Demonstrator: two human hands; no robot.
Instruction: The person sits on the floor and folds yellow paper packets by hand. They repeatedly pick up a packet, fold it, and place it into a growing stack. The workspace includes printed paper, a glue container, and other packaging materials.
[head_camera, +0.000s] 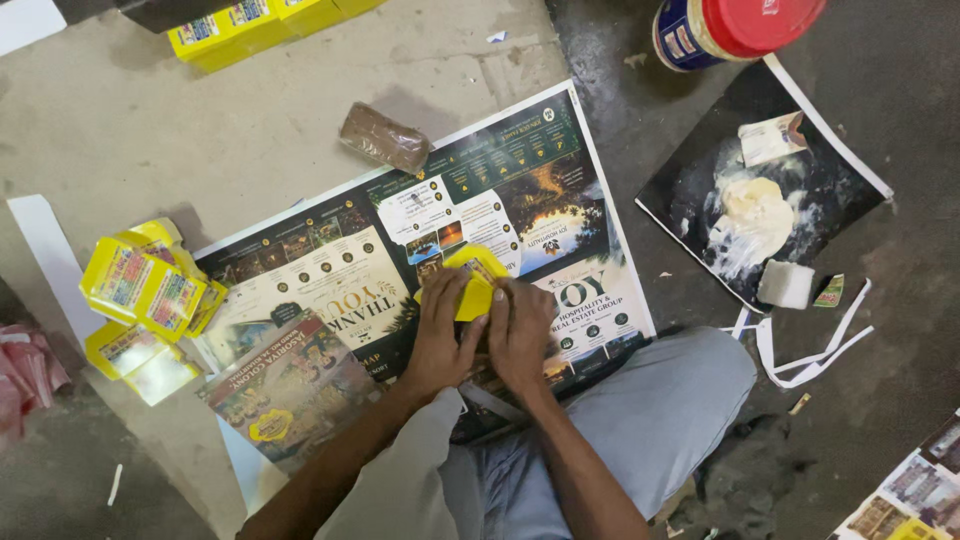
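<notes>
Left hand (437, 335) and right hand (519, 335) side by side, fingers pinching yellow packet (474, 281) on glossy poster (400, 250) on floor. Packet's lower part hidden by fingers. Pile of yellow packets (145, 290) lies left; red-lidded jar (735, 28) cut off at top edge.

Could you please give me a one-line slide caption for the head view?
Both hands, left hand and right hand, press a yellow carton on a glossy poster.
</notes>
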